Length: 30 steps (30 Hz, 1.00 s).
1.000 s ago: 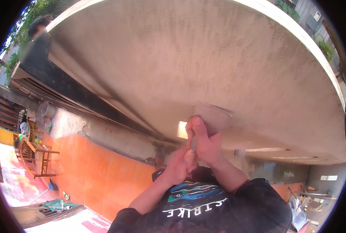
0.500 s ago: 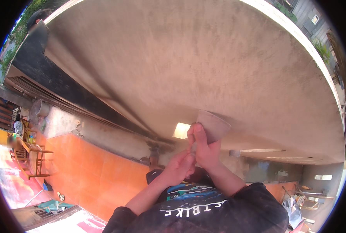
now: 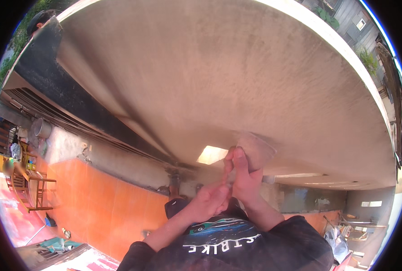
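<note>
A wide scraper point(image 3: 256, 150) with a grey, flaring blade lies against the broad grey-brown plastered surface point(image 3: 201, 77). My right hand point(image 3: 247, 178) is closed around its narrow end, with the thumb pressed up along the blade. Just below and to the left, my left hand point(image 3: 210, 201) is closed with its fingertips at the lower end of the same tool, close to my right hand. The handle is mostly covered by my fingers, and the blade is somewhat blurred.
A long dark beam point(image 3: 81, 86) slants along the surface's left side. Another person's dark cap point(image 3: 42, 19) shows at the far left corner. Lower left are an orange tiled area point(image 3: 101, 194), a wooden chair point(image 3: 34, 185) and a grey bucket point(image 3: 43, 128). A bright square opening point(image 3: 211, 154) sits beside the scraper.
Both hands and the scraper have shifted slightly to the right over the plastered surface. The whole view has also tilted a little.
</note>
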### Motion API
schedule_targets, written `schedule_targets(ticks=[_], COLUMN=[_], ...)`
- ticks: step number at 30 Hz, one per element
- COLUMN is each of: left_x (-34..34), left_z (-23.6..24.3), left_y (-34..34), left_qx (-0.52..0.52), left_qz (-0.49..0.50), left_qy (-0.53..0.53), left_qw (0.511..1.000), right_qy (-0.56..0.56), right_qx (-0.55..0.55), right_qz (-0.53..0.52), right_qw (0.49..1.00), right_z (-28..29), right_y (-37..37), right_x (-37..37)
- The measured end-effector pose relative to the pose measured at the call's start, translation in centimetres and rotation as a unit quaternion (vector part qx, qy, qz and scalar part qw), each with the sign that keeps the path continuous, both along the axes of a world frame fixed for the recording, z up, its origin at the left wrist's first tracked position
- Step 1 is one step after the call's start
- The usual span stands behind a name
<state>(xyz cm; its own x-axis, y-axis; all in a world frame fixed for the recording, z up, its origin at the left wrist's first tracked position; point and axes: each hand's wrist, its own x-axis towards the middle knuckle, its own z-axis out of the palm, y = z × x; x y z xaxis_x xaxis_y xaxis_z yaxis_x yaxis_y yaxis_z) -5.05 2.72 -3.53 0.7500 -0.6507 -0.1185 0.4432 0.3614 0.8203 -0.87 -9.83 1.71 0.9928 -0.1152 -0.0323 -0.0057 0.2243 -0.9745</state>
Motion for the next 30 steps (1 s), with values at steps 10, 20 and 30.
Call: schedule_targets(ticks=[10, 20, 30], left_x=[0.01, 0.07, -0.22], left_z=[0.17, 0.22, 0.06], left_y=[-0.07, -0.18, -0.5], left_qx=[0.048, 0.049, 0.04], left_qz=[0.021, 0.013, 0.002], left_qy=[-0.019, 0.045, 0.038], left_qw=[0.998, 0.998, 0.998], right_qy=[-0.026, 0.018, 0.019], right_qx=[-0.017, -0.031, -0.018], right_qz=[0.008, 0.007, 0.017], right_qw=[0.999, 0.999, 1.0], right_z=[0.13, 0.12, -0.27], right_y=[-0.07, -0.37, -0.77], right_x=[0.06, 0.07, -0.22])
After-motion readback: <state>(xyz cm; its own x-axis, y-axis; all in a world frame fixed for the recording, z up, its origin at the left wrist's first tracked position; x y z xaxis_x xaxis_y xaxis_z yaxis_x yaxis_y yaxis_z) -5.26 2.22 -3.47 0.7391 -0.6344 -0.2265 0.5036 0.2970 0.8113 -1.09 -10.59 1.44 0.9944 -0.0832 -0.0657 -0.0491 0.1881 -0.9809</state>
